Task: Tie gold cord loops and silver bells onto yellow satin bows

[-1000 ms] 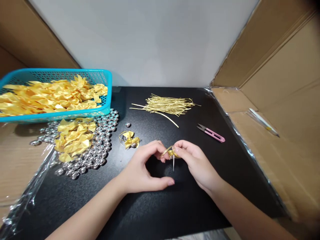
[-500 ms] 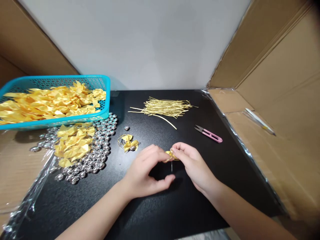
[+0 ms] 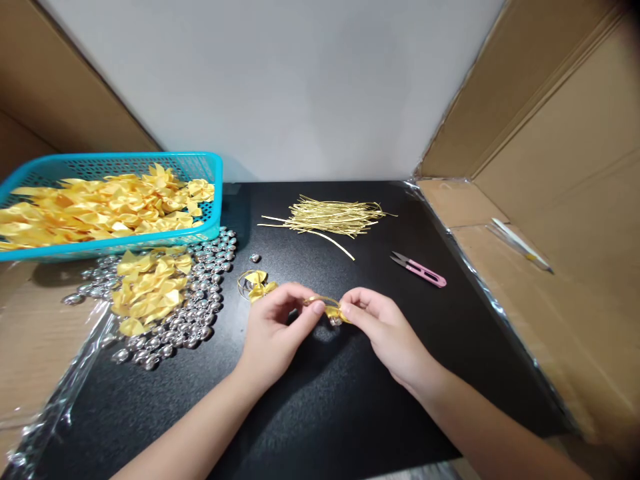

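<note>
My left hand (image 3: 274,327) and my right hand (image 3: 383,327) meet just above the black mat (image 3: 320,400), both pinching a small yellow ribbon bow (image 3: 331,311) with a gold wire looped round it. The left fingertips hold the wire loop's left end; the right fingertips grip the bow's right side. A small silver bead seems to hang under the bow. A finished yellow bow with a wire ring (image 3: 256,283) lies just left of my left hand.
A turquoise basket (image 3: 203,161) full of yellow bows stands at the left rear. In front of it lie loose yellow bows (image 3: 147,287) on a heap of silver beads (image 3: 200,303). Gold wire pieces (image 3: 333,217) and pink snips (image 3: 420,270) lie farther back. Cardboard walls stand at both sides.
The wire end that pointed down between my hands is now looped sideways round the bow. My left hand has turned and shifted left, and the hands have drawn a little apart.
</note>
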The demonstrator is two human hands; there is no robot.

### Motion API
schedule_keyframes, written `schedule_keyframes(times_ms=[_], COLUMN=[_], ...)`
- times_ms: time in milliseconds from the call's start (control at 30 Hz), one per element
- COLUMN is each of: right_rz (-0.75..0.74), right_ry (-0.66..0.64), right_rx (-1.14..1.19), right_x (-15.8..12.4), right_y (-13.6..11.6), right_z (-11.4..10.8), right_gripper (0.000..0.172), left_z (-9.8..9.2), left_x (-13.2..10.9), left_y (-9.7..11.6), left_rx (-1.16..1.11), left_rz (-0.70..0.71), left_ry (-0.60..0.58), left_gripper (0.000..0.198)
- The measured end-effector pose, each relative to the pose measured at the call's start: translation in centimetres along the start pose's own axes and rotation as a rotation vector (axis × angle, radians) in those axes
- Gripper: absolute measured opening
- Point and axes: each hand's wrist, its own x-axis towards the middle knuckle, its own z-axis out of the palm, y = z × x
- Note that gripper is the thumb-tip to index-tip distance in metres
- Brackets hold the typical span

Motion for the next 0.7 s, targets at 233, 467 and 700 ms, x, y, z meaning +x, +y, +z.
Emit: schedule_keyframes(times_ms=[233,467,700], right_rz=[-0.206,-0.427,-0.508], right_ry=[0.068,0.147,0.175], right_rx=[-0.287,-0.473,-0.549], right_x=[-0.3,-0.6,-0.4], right_y=[-0.1,-0.5,-0.3], right_z=[-0.2,-0.4,-0.3], right_gripper=[0.011,0.013,0.015], left_z=[-0.6,-1.4,-2.3], left_x=[0.6,0.8,0.7], left_y=[0.1,0.5,-0.3], left_rx=[-0.107,0.113,-0.124], left_rz=[-0.130,0.063,-0.030], left_ry=[-0.080,-0.147,-0.125], left_gripper=[0.010,0.006,0.011])
